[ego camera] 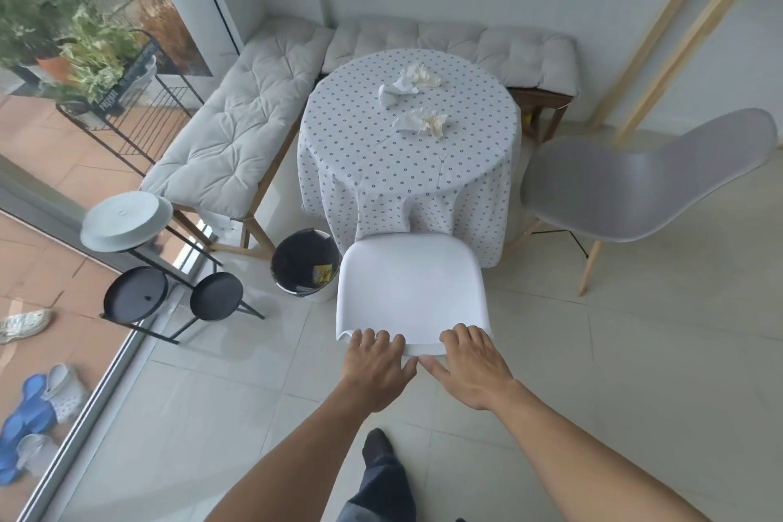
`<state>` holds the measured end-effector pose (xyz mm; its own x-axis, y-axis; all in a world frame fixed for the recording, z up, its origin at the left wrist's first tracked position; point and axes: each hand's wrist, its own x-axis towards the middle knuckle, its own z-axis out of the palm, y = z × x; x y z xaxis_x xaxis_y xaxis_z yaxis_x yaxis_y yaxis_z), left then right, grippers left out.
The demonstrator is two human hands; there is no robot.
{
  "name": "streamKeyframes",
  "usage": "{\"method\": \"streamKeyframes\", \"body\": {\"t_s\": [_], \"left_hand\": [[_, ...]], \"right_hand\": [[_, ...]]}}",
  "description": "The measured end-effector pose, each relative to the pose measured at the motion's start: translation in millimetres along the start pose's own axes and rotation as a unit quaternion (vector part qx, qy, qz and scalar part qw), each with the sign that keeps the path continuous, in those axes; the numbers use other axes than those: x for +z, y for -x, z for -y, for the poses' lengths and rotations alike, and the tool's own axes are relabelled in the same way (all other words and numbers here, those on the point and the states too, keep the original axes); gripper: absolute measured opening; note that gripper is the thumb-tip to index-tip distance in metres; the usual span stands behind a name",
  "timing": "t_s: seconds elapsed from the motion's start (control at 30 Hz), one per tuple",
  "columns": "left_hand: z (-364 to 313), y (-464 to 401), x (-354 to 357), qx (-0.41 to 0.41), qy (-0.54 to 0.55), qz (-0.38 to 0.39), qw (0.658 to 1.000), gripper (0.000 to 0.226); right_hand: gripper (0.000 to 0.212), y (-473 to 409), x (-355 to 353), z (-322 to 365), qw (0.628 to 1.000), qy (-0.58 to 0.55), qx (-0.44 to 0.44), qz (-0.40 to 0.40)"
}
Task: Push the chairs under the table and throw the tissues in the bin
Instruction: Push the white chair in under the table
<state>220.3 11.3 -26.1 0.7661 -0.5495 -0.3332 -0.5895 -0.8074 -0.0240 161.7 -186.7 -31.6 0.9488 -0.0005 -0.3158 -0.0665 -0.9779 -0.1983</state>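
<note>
Both hands flat on top edge of white chair (413, 288) backrest: left hand (375, 367) and right hand (472, 364) side by side, thumbs nearly touching. Chair front meets the drape of the dotted tablecloth on the round table (406, 165). Crumpled tissues (413, 97) on tabletop, 12 o'clock. Bin (306, 265) just left of chair, black-lined. Grey chair (644, 186) at 2 o'clock, pulled clear of table.

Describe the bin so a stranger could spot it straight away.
Start at the round table draped in a dotted cloth. On the floor at its near left side, beside the white chair under both hands, stands the bin. It is the only open container there, lined in black, unlike the flat-topped stools.
</note>
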Motion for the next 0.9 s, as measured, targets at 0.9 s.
{"method": "streamKeyframes", "body": {"t_s": [0.9], "left_hand": [[124, -178, -52, 0.056, 0.008, 0.024, 0.998, 0.060]], "right_hand": [[0.085, -192, -52, 9, 0.996, -0.055, 0.068, 0.001]]}}
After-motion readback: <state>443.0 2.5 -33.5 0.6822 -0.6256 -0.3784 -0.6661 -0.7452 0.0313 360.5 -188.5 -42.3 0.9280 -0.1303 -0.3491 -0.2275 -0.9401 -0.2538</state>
